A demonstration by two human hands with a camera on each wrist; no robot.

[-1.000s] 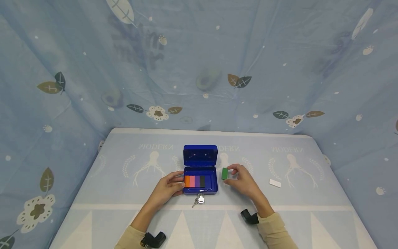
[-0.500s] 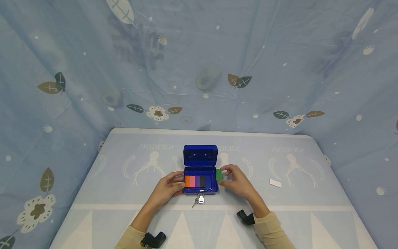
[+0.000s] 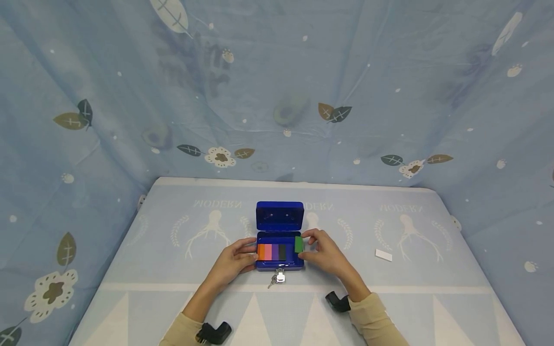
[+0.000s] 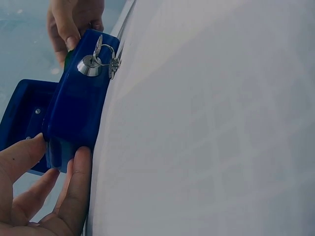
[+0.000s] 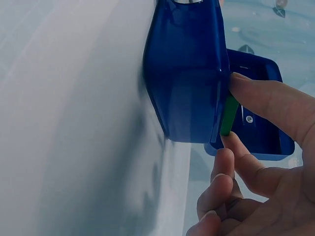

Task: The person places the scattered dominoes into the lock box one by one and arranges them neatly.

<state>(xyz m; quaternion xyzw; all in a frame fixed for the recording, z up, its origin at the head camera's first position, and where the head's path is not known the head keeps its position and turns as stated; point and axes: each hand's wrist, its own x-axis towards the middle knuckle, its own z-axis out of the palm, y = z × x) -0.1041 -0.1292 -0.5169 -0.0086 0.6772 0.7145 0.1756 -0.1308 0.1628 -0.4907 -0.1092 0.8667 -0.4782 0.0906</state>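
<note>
A blue metal cash box [image 3: 260, 267] stands on the table with its lid [image 3: 279, 215] raised at the back. Orange, pink, purple and dark green blocks [image 3: 271, 252] lie side by side in its left part. My right hand [image 3: 326, 253] pinches a green block [image 3: 298, 244] between thumb and fingers over the box's right rim; in the right wrist view the block [image 5: 229, 115] shows past the wall. My left hand [image 3: 232, 262] holds the box's left end, its thumb [image 4: 30, 147] at the upper edge and fingers lower on the side. Keys [image 3: 272, 281] hang at the front lock [image 3: 280, 276].
A white block [image 3: 383, 255] lies on the table to the right of the box. The patterned tabletop [image 3: 207, 278] reaches back to a blue printed curtain [image 3: 259, 86]. Black wrist-worn devices [image 3: 214, 333] are on both forearms.
My right hand has carried the green block leftward, from beside the box to over its right rim. The left hand and the box have stayed in place.
</note>
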